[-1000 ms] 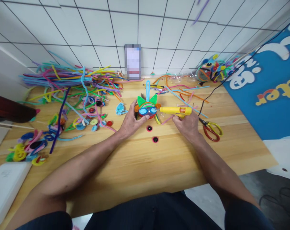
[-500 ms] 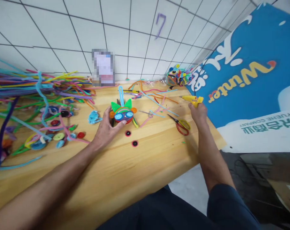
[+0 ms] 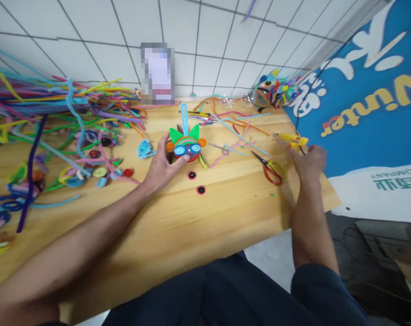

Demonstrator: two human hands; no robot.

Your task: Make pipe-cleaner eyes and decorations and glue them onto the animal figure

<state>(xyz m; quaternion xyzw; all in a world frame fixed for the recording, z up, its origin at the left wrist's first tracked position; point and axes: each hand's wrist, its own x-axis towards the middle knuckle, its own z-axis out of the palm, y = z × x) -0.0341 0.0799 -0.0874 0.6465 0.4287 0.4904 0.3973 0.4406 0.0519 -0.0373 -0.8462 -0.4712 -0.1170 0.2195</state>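
Note:
My left hand (image 3: 161, 165) is closed around the side of a small decorated face (image 3: 188, 151). It has green pointed ears, blue button eyes, orange round side pieces and a light-blue pipe-cleaner loop on top; its thumb side lies across the lower front. At the table's right edge, my right hand (image 3: 309, 165) is at the yellow hot glue gun (image 3: 292, 139), gripping its rear end, with the nozzle pointing left; some fingers are hidden. Two black buttons with pink rims, one (image 3: 192, 175) nearer the face and another (image 3: 201, 190), lie in front of it.
Scissors (image 3: 271, 171) lie open between the hands. Pipe cleaners (image 3: 56, 97) and loose buttons (image 3: 100, 172) crowd the left side. A phone-like blurred panel (image 3: 158, 74) leans on the tiled wall. Near the back right sits a colourful ball-like piece (image 3: 270, 93).
The view has shifted, moving the scene down-left to up-right in frame. My right hand has moved slightly right and the glue gun with it. My left hand still holds the decorated face.

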